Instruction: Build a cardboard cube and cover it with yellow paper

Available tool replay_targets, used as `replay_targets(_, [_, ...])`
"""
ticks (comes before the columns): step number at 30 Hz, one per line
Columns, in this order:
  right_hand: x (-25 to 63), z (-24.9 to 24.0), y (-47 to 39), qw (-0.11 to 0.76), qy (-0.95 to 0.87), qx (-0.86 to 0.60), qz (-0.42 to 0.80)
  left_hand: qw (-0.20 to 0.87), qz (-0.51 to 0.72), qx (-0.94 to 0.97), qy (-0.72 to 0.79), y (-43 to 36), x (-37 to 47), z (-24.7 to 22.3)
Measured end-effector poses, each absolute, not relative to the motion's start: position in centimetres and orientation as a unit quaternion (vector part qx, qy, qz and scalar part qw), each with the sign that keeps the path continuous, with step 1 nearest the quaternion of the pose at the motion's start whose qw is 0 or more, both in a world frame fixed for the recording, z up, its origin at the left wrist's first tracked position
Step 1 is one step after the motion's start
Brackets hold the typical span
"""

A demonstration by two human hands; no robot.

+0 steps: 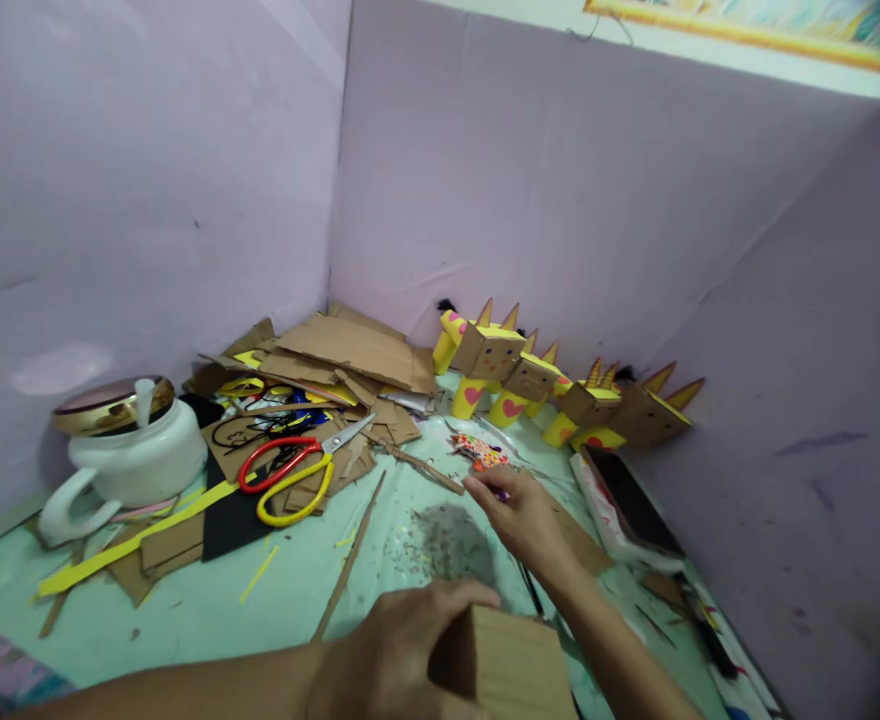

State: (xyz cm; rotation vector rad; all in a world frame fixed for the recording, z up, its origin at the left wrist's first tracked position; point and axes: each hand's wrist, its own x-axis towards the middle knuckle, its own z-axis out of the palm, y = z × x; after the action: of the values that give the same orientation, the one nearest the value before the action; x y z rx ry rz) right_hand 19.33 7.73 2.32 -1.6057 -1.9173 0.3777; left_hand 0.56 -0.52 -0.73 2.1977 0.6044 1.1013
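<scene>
At the bottom middle my left hand (399,650) is wrapped round a small brown cardboard box (522,660), whose near side runs out of the frame. My right hand (519,515) reaches forward over the table with its fingers drawn together. A bit of purple shows by those fingers; what it belongs to is hidden. Just beyond the fingertips lies a small colourful patterned piece (480,450). To their left is a thin cardboard strip (425,468). Scissors (305,470) with one red and one yellow handle rest on the scraps at the left.
A white mug (136,455) with a brown-and-gold lid stands far left. Cardboard sheets (350,348) are heaped in the corner. Several yellow-and-cardboard figures (496,350) with pointed horns line the back wall. A dark phone-like slab (631,500) lies in a tray at the right.
</scene>
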Motion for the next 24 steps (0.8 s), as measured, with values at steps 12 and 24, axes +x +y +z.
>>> replay_targets(12, [16.7, 1.7, 11.7, 0.232, -0.726, -0.635, 0.128, 0.236, 0.429, 0.846, 0.21, 0.9, -0.1, -0.6])
replay_targets(24, [20.5, 3.3, 0.6, 0.604, -0.518, -0.601, 0.078, 0.194, 0.439, 0.789, 0.383, 2.8, 1.0, -0.4])
